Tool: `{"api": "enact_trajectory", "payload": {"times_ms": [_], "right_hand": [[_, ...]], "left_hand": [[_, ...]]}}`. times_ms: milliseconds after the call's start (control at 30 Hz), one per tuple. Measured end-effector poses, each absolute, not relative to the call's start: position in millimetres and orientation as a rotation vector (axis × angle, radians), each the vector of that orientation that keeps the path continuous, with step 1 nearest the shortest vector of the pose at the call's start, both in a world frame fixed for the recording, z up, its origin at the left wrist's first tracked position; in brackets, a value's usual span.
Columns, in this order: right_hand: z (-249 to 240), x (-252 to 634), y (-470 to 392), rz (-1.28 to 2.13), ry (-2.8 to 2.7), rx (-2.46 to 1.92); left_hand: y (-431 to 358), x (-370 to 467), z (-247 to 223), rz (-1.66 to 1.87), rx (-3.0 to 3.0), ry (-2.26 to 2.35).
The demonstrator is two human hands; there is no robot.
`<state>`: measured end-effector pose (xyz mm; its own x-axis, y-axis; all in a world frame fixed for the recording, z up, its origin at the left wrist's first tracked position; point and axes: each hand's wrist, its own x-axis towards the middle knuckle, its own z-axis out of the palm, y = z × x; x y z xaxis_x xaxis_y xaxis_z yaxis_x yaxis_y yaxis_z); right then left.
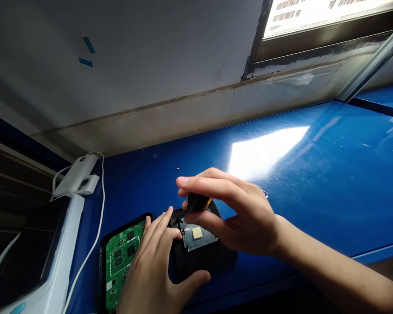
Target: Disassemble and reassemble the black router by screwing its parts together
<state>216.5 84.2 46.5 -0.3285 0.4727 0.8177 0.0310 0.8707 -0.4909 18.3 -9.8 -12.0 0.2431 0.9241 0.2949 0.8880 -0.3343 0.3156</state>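
My right hand (229, 209) is closed around the black and yellow handle of a screwdriver (198, 203). Its thin shaft points down at the left edge of a metal plate (190, 244), which bears a pale square pad (197, 233). That plate sits in a black plastic casing (203, 264). With fingers stretched out and thumb apart, my left hand (160, 261) rests against the casing's left side. Partly under this hand lies a second black shell holding a green circuit board (124, 248). Where the screwdriver's tip meets the plate is hard to make out.
A tiny screw (178, 168) lies on the blue table (144, 174) behind the casing. To the left stand a white device with a dark screen (29, 248), a white power bank-like box (77, 174) and a white cable (100, 218). A wall (150, 56) borders the back.
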Motion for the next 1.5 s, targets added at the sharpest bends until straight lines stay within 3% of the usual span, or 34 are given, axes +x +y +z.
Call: {"api": "enact_trajectory", "payload": {"times_ms": [533, 1500], "right_hand": [[43.9, 216.1, 79.0, 0.426, -1.812, -0.348], [44.7, 216.8, 79.2, 0.376, -1.795, -0.337]], "left_hand": [[-3.2, 6.8, -3.7, 0.507, 2.610, 1.624], [-4.4, 1.0, -3.3, 0.521, 2.658, 1.599]]}}
